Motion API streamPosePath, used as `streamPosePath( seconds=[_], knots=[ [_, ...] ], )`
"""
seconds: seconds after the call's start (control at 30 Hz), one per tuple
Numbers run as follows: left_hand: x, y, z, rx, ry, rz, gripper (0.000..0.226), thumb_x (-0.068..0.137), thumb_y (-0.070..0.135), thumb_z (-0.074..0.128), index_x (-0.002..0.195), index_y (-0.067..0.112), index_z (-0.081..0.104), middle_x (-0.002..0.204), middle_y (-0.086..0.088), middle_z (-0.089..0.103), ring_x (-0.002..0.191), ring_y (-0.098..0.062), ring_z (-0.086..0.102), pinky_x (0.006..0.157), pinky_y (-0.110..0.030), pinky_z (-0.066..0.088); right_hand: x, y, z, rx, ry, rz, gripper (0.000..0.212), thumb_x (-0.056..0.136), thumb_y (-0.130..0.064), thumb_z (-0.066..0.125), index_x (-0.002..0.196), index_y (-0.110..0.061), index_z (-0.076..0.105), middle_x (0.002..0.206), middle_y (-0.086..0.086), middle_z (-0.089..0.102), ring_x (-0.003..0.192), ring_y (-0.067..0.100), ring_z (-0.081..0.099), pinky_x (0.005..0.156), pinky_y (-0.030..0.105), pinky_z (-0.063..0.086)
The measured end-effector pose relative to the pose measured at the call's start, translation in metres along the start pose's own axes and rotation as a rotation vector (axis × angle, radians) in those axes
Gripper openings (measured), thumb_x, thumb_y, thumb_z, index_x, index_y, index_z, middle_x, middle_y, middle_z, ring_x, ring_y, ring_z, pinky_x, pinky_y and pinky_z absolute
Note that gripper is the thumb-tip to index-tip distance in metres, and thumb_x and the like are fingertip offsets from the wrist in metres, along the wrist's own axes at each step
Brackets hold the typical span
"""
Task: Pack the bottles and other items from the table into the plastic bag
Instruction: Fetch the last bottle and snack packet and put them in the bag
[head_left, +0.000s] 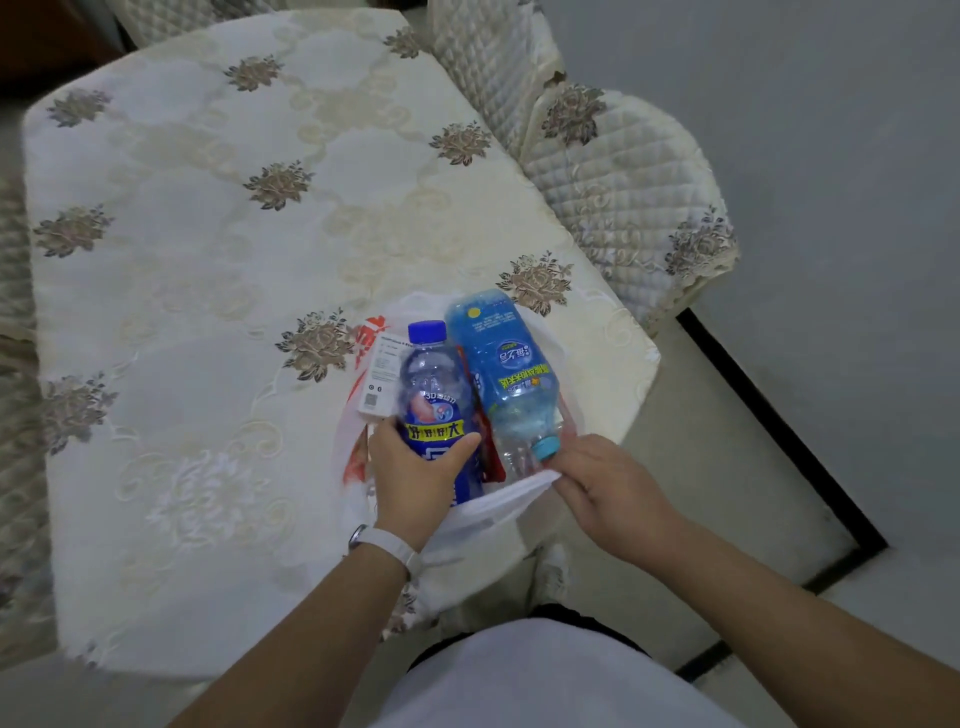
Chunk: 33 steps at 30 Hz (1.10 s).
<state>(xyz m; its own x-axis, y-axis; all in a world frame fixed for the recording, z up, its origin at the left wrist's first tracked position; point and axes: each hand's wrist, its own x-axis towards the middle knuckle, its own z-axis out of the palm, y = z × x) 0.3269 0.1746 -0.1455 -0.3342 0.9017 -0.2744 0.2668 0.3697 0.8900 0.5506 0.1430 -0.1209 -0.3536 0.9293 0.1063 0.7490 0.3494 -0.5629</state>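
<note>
Left hand (415, 478) wraps the dark bottle (434, 395) low on its body, the long axis running away from the person with the cap far. Right hand (602, 488) pinches the bag (498, 506) rim, holding the mouth wide. Pale bottle (506, 374) lies in the bag just right, cap near; box (378, 382) is left. Little slack between them. Table (208, 208) edge is close on the right, with open cloth to the left.

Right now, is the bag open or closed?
Open. The right hand pinches the bag by its rim, and the left hand holds a bottle in its wide mouth.
</note>
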Motion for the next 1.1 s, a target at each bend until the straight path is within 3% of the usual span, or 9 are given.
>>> streamPosePath(
  seconds=[0.13,0.27,0.33,0.43,0.53,0.6,0.8,0.97,1.1],
  knots=[
    [0.004,-0.002,-0.001,0.055,-0.065,0.061,0.073,0.062,0.033,0.091,0.121,0.013,0.055,0.114,-0.001,0.062,0.101,-0.014,0.064,0.077,-0.019,0.055,0.026,-0.018,-0.022,0.067,0.062,0.051,0.023,0.088,-0.024,0.045,0.078,-0.01,0.061,0.079,0.002,0.059,0.08,0.02,0.05,0.072,0.028,0.039],
    [0.005,-0.003,-0.014,0.145,-0.127,0.12,0.055,0.075,0.052,0.074,0.118,0.022,0.06,0.112,0.003,0.066,0.102,-0.013,0.065,0.086,-0.039,0.058,0.042,-0.026,-0.021,0.093,0.045,0.167,0.031,0.09,-0.032,0.045,0.075,-0.008,0.058,0.077,0.004,0.058,0.077,0.022,0.052,0.07,0.037,0.041],
    [-0.009,0.0,-0.026,0.139,-0.158,0.179,0.052,0.078,0.059,0.065,0.117,0.026,0.058,0.112,0.007,0.063,0.104,-0.01,0.061,0.088,-0.036,0.055,0.046,-0.025,-0.02,0.116,0.037,0.239,0.027,0.092,-0.025,0.05,0.076,-0.005,0.059,0.078,0.005,0.058,0.077,0.024,0.054,0.069,0.039,0.042],
    [-0.046,0.009,-0.042,0.317,-0.282,0.513,0.063,0.074,0.066,0.065,0.12,0.024,0.055,0.113,0.011,0.054,0.105,-0.002,0.051,0.09,-0.016,0.041,0.051,-0.025,-0.021,0.13,0.023,0.26,0.023,0.094,-0.014,0.057,0.071,-0.008,0.055,0.076,0.004,0.057,0.074,0.023,0.053,0.067,0.036,0.037],
    [-0.06,-0.005,-0.038,0.656,-0.358,0.79,0.073,0.068,0.065,0.071,0.122,0.018,0.058,0.115,0.001,0.059,0.1,-0.014,0.055,0.086,-0.027,0.049,0.057,-0.024,-0.021,0.124,-0.01,0.265,0.027,0.094,-0.016,0.056,0.067,-0.012,0.05,0.073,0.004,0.056,0.07,0.023,0.051,0.064,0.036,0.037],
    [-0.057,-0.016,-0.035,0.751,-0.289,0.84,0.052,0.072,0.043,0.072,0.117,0.016,0.063,0.111,-0.005,0.06,0.092,-0.025,0.059,0.074,-0.037,0.054,0.061,-0.02,-0.019,0.136,-0.039,0.264,0.026,0.092,-0.018,0.056,0.07,-0.006,0.054,0.072,0.007,0.056,0.069,0.025,0.051,0.064,0.038,0.041],
    [-0.059,-0.001,-0.038,0.549,-0.016,0.644,0.025,0.081,0.021,0.053,0.092,0.009,0.072,0.095,-0.005,0.067,0.086,-0.017,0.059,0.078,-0.023,0.046,0.075,0.009,-0.027,0.221,-0.145,0.246,0.019,0.089,-0.026,0.058,0.074,-0.013,0.061,0.071,0.001,0.063,0.069,0.02,0.057,0.066,0.035,0.047],
    [-0.062,0.055,-0.036,0.186,0.209,0.343,0.013,0.077,0.026,0.054,0.072,0.028,0.066,0.07,0.006,0.065,0.065,-0.005,0.056,0.058,-0.021,0.044,0.091,0.03,-0.039,0.309,-0.235,0.237,0.019,0.09,-0.025,0.06,0.071,-0.022,0.059,0.068,-0.005,0.061,0.062,0.01,0.052,0.062,0.03,0.044],
    [-0.047,0.087,-0.039,0.111,0.315,0.322,0.03,0.082,-0.002,0.064,0.075,0.027,0.068,0.075,0.02,0.068,0.069,0.002,0.06,0.062,-0.011,0.045,0.094,0.035,-0.041,0.322,-0.318,0.187,0.022,0.091,-0.03,0.061,0.077,-0.014,0.063,0.073,0.002,0.063,0.068,0.017,0.056,0.064,0.031,0.046]
  ],
)
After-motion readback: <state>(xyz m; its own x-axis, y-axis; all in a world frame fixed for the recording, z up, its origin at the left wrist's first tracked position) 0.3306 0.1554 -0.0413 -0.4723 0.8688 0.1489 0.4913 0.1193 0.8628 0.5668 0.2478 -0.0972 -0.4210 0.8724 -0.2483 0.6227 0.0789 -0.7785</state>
